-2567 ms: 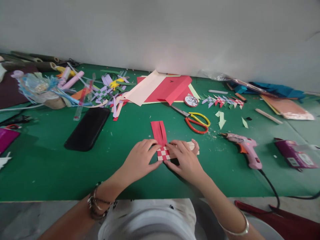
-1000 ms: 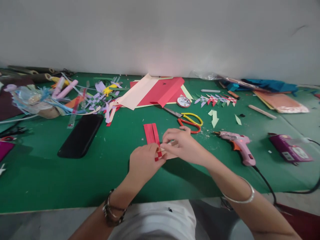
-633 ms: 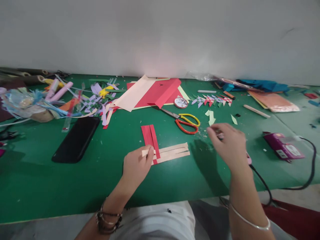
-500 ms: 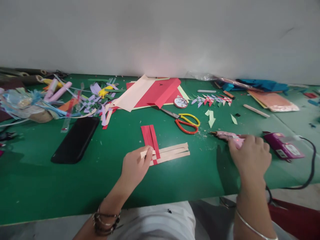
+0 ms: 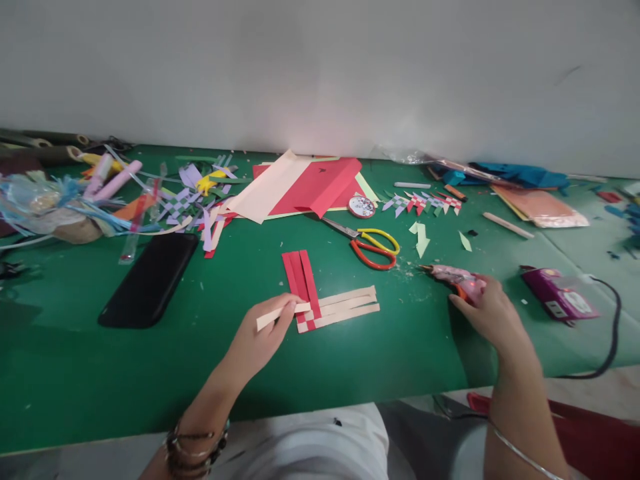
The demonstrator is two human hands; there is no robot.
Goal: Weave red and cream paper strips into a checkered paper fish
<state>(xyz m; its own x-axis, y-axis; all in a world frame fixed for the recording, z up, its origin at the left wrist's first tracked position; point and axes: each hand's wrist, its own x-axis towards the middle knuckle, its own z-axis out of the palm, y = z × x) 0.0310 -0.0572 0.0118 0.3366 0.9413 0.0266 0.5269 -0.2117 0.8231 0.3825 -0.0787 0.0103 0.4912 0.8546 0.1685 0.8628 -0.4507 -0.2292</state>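
My left hand [image 5: 257, 340] pinches a narrow cream paper strip [image 5: 269, 317] between thumb and fingers. The strip's right end lies over red paper strips [image 5: 301, 277], which stand upright from a small woven corner. Cream paper strips [image 5: 353, 303] run right from that corner, flat on the green table. On the right, my right hand [image 5: 503, 323] is around the grip of a pink hot glue gun [image 5: 447, 272], its thumb below the orange trigger. The gun's nozzle points left and part of its handle is hidden by my fingers.
Scissors [image 5: 377, 248] with yellow and red handles lie behind the strips, before red and cream paper sheets [image 5: 300, 183]. A black phone [image 5: 150, 280] is left; a purple box [image 5: 557, 293] with a black cord is right. Woven paper pieces [image 5: 423, 202] lie farther back.
My left hand has shifted slightly left, and more of the cream strip shows above it. My right hand has lowered along the glue gun, uncovering its orange trigger; the gun has barely moved.
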